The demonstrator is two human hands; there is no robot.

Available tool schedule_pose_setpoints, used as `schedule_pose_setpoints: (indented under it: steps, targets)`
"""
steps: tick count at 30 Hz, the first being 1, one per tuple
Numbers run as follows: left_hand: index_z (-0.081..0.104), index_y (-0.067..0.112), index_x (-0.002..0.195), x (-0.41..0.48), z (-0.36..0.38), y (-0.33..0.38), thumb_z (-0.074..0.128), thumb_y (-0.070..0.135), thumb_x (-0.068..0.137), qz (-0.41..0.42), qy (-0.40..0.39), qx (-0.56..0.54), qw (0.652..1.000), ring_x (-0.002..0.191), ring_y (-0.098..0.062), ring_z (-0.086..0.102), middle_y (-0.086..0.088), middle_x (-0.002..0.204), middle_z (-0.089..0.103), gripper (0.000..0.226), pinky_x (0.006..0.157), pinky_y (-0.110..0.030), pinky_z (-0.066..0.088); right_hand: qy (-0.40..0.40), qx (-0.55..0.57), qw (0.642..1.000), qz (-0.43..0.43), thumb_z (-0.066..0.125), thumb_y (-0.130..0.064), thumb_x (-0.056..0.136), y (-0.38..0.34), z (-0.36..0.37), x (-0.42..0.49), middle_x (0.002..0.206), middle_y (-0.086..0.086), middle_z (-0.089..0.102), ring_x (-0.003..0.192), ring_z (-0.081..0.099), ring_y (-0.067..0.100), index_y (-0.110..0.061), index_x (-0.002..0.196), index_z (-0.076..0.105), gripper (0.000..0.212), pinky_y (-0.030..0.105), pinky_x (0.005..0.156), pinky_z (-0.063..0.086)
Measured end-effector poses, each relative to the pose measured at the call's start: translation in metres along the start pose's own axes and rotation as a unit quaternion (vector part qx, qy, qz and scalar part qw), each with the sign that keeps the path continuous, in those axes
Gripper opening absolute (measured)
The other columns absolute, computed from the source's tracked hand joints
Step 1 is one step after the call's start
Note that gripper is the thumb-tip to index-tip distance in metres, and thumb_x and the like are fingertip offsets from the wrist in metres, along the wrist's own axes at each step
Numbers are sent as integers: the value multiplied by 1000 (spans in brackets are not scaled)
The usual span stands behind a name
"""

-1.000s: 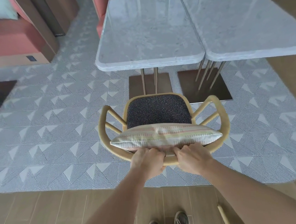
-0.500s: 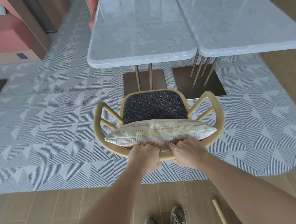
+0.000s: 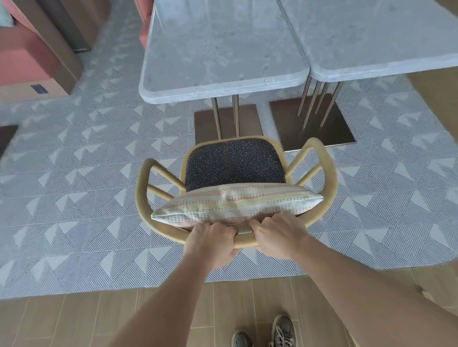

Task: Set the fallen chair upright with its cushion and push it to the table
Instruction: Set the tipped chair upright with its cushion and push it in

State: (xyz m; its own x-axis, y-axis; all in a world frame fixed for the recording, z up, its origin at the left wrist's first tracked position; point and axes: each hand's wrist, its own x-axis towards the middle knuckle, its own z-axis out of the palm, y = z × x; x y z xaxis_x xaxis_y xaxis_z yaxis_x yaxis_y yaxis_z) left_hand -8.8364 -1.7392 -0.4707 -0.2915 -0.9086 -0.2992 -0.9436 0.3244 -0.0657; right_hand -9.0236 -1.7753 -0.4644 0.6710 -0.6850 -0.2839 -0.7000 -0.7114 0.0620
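The chair (image 3: pixel 234 170) stands upright on the patterned rug (image 3: pixel 63 225), near the marble worktop (image 3: pixel 219 46), with the striped cushion (image 3: pixel 235 205) propped against its backrest. Left hand (image 3: pixel 211 243) and right hand (image 3: pixel 279 237) have their fingers wrapped tight around the top rail.

Tan chair (image 3: pixel 328 171), speckled dark seat (image 3: pixel 234 163), striped cream cushion (image 3: pixel 235 204), grey marble table (image 3: pixel 219 44).

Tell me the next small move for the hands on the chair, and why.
Probably keep pushing forward: both hands, left hand and right hand, grip the chair back rail, the cushion sits in place, and floor shows between seat and marble table.
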Motion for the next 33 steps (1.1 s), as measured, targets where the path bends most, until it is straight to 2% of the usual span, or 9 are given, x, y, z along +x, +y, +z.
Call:
schedule_pose_setpoints:
  steps: [5,10,14,16,20,22,25,28,33]
  targets:
    - [68,26,104,-3,1,-5,45,62,95,12,22,-18,1000,90,-26,73,3,97,75,44,80,-38,52,52,-7,999,-10,53,-43,101,3,8,-3,83,7,76,67,75,30,-10,114,62,36,36,55,49]
    - [63,29,101,-13,-3,-16,26,76,86,46,75,-115,989,82,-15,69,13,96,69,61,72,-33,52,108,19,994,-12,23,-74,93,7,12,-6,86,3,77,64,74,25,-13,115,63,76,36,56,61]
    - [66,27,110,-25,-9,-18,29,74,90,-28,151,-266,952,78,-11,72,12,95,71,63,67,-34,62,153,226,962,-1,37,-77,89,3,3,-14,103,-1,72,84,71,18,-15,112,71,74,41,74,64]
    - [64,27,116,-36,-14,-18,37,71,91,-58,203,-346,914,83,-12,74,9,104,73,58,72,-40,63,165,400,900,54,53,-72,87,-4,-8,-21,113,0,72,99,71,16,-13,120,69,70,42,89,62]
    - [55,39,132,-66,-50,-4,47,58,98,-53,366,-563,739,114,-18,70,8,129,65,39,93,-50,59,260,576,767,107,60,-67,85,-16,-45,-53,140,-6,66,132,59,3,-18,143,60,76,34,116,46]
    - [49,45,139,-85,-74,10,42,69,99,-34,409,-600,686,126,-30,64,-3,141,59,48,99,-51,56,325,622,709,80,60,-56,88,-22,-65,-75,145,-1,63,138,56,5,-16,146,55,71,30,118,43]
    - [41,30,148,-124,-108,42,41,79,93,-5,448,-617,647,133,-35,58,-13,151,50,73,106,-49,51,395,640,659,17,59,-46,94,-34,-88,-114,152,14,55,145,51,20,-3,149,46,71,39,124,38]
    - [39,33,147,-170,-138,90,46,79,91,29,471,-630,617,135,-34,57,-7,152,49,74,108,-47,48,428,645,632,-32,56,-68,96,-47,-108,-176,155,24,48,149,47,31,8,151,37,96,49,125,36]
    - [39,34,148,-245,-202,168,49,84,85,94,491,-638,586,140,-43,50,-10,156,45,81,112,-57,43,477,614,623,-86,53,-73,94,-58,-162,-296,156,31,43,149,44,39,6,152,33,99,55,124,35]
